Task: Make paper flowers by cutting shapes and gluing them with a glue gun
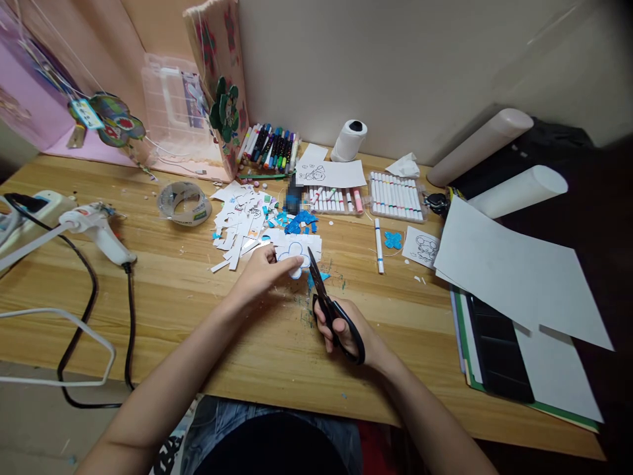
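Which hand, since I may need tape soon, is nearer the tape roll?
Left. The left hand is to the right of the tape roll and nearer the camera; the right hand, holding scissors, is farther right.

Left of the left hand [262, 269], a white plastic glue gun [101, 232] with a black cord [130, 316] lies on the pale wooden worktop [395, 356], a clear round tape roll [200, 212] nearer that hand. Beyond the right hand [346, 330] are a white cylindrical spool [348, 144] and, farther right, two thick white rolls [524, 188].
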`<state>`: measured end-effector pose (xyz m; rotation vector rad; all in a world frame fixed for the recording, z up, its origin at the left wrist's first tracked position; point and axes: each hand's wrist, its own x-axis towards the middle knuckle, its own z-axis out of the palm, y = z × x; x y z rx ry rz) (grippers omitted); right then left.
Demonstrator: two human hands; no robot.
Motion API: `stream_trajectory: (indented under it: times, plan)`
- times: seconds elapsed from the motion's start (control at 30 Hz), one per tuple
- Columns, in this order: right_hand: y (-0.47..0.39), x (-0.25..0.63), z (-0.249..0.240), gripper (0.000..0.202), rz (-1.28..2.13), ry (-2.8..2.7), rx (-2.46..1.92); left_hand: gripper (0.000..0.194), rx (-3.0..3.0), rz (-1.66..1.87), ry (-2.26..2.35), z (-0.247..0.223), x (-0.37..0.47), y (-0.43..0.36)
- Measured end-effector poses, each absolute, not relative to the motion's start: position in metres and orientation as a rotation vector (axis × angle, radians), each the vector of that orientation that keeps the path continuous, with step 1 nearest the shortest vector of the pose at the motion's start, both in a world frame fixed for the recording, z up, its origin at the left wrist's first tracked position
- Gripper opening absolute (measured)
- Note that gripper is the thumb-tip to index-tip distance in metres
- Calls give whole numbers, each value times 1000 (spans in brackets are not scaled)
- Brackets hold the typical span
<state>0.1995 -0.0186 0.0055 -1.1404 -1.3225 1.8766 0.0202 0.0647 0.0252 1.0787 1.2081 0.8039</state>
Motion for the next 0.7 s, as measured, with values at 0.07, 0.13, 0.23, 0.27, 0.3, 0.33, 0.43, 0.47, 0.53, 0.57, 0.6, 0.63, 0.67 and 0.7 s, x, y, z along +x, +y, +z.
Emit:
stream_trajectory:
  times: [0.07,0.13,0.23,0.27,0.3,0.33,0.43,0.47,0.53,0.57,0.6,0.63,0.67,0.7]
  plan:
    - [-18,199,9,70,1904,-1355,-1096,31,1130,769,1215,26,18,66]
    - [-17,198,14,74,1925,-1389,-1051,33,1195,737,1250,27,17,66]
    - [-16,196,19,76,1931,-1409,-1023,35,1257,692,1318,29,15,66]
    - [-16,197,20,76,1932,-1410,-1025,35,1258,679,1317,29,14,67]
    - [-16,197,20,75,1934,-1412,-1031,34,1249,667,1304,30,13,67]
    - [-16,198,19,74,1937,-1414,-1036,32,1236,658,1286,30,12,68]
    - [-18,200,14,70,1950,-1415,-1044,27,1193,636,1242,31,8,70]
    - [-18,201,12,69,1957,-1410,-1046,26,1189,628,1229,31,7,71]
    - [-19,201,8,68,1959,-1393,-1050,24,1189,612,1191,32,5,73]
    - [-20,201,6,67,1956,-1380,-1053,24,1188,609,1168,33,4,74]
    - [-20,202,4,67,1953,-1368,-1054,24,1183,612,1146,33,4,74]
    - [-20,202,3,66,1951,-1356,-1052,25,1174,617,1126,34,3,75]
    - [-20,202,2,65,1950,-1349,-1051,25,1164,624,1109,34,3,75]
    - [-20,202,1,65,1950,-1344,-1051,26,1155,628,1096,35,3,76]
